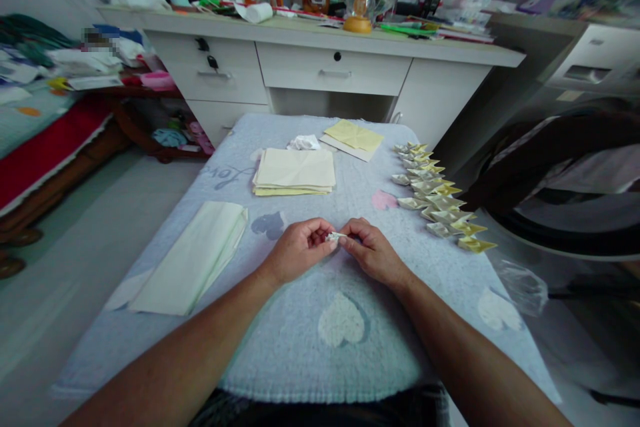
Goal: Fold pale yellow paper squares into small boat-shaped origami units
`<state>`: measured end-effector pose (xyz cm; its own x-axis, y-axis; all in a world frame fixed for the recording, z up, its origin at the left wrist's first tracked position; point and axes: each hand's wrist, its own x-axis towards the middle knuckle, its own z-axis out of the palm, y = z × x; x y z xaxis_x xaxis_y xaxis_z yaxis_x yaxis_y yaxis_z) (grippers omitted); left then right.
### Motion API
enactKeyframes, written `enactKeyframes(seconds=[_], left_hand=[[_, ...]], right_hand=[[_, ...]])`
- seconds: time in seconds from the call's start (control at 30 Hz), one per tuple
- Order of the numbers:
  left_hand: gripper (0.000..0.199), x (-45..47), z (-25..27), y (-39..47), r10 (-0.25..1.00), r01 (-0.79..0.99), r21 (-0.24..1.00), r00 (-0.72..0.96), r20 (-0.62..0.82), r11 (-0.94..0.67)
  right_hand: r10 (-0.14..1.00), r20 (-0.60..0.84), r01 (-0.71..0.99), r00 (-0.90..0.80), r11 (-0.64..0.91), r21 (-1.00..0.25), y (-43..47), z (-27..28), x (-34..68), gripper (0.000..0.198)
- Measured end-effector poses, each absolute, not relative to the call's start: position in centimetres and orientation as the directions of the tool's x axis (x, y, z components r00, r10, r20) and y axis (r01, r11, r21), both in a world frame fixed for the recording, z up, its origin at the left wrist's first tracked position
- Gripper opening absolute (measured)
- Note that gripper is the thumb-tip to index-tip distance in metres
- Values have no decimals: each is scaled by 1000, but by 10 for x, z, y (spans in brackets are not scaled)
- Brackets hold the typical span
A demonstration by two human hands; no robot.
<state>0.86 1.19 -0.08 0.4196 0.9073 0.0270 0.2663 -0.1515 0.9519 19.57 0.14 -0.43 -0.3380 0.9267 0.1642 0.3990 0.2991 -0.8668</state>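
Note:
Above the middle of the cloth-covered table [280, 347], my left hand [301, 248] and my right hand [373, 250] meet at the fingertips. Both are closed in a pinch on one small piece of folded white paper [334, 237], mostly covered by the fingers. Beyond my hands lies a stack of pale yellow paper sheets [295, 170]. To the right, folded paper boats [435, 190], white and yellow, stand in several close rows. On the left rests a long folded pale green-white sheet [195, 260].
A crumpled white paper [304, 142] and some loose yellow and white sheets [353, 137] lie toward the table's far edge. Behind stands a white desk [330, 67] crowded with jars and small items. A washing machine [590, 73] with its door open is at the right, a bed [55, 140] at the left.

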Motion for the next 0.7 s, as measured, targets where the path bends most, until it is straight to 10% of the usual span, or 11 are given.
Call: enactKeyframes(seconds=[0.7], left_hand=[[21,11,-6,13,879,89,996,476,-21,-24]], right_hand=[[964,77,236,-255,139,-962,2,-5,197,29]])
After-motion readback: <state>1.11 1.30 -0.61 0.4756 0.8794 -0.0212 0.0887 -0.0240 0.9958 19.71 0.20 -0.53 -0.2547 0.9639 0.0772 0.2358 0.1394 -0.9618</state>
